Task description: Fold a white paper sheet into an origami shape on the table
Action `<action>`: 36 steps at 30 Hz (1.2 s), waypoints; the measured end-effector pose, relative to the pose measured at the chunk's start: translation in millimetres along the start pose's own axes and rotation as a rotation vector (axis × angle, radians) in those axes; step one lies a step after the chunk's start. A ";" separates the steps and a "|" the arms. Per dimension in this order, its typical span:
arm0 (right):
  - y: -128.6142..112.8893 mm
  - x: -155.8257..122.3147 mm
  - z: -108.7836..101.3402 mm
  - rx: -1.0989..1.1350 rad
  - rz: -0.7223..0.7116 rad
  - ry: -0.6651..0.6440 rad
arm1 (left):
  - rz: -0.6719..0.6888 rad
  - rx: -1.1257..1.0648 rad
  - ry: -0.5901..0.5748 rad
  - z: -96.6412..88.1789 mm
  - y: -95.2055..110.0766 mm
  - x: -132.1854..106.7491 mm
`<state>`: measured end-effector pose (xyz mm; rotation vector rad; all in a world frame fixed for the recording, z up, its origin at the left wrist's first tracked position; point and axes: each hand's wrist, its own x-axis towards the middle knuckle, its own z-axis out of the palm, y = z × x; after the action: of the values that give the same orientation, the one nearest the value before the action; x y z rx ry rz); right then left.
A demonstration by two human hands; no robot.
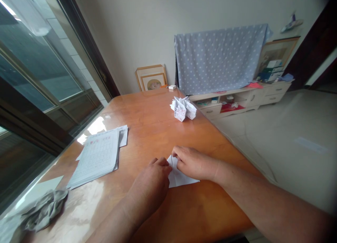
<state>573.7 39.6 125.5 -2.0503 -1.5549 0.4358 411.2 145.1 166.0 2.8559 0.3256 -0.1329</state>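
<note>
A small white folded sheet of paper [181, 179] lies on the wooden table, with a crease running up its middle and a pointed top. My left hand [154, 176] is closed at the paper's left edge, thumb and fingers gripping it there. Curled fingers of my right hand [193, 162] press on the paper's upper right part, close to the tip. Both hands partly cover the sheet. Beyond them stands a cluster of folded white paper pieces [181, 108], stacked tightly with points sticking up.
On the left lies a stack of lined sheets [97, 155]. A crumpled grey cloth [44, 209] rests at the near left corner. A small white box [172, 87] sits at the table's far end. Past the right edge is a low cabinet [252, 97] under a dotted blue cloth [221, 59].
</note>
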 end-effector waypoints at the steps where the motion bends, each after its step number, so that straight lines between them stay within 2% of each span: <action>1: -0.2 -0.2 -0.2 0.001 -0.001 -0.001 | -0.002 0.009 -0.009 -0.1 0.7 0.0; 11: -5.0 -0.2 -2.5 -0.044 0.045 -0.023 | 0.019 0.052 -0.041 -0.2 1.7 0.9; 19: -12.1 -4.0 -2.4 -0.144 -0.019 -0.045 | 0.046 0.048 -0.019 2.2 0.3 -1.6; 30: -17.6 0.9 -2.0 -0.246 -0.014 -0.110 | 0.079 0.073 -0.055 0.0 1.2 -2.2; 36: -13.5 2.0 -3.2 -0.210 -0.036 -0.106 | 0.078 0.060 -0.050 -0.2 1.3 -2.5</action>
<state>565.4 43.6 136.1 -2.1823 -1.7639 0.3868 409.1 143.4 166.8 2.9139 0.2028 -0.2022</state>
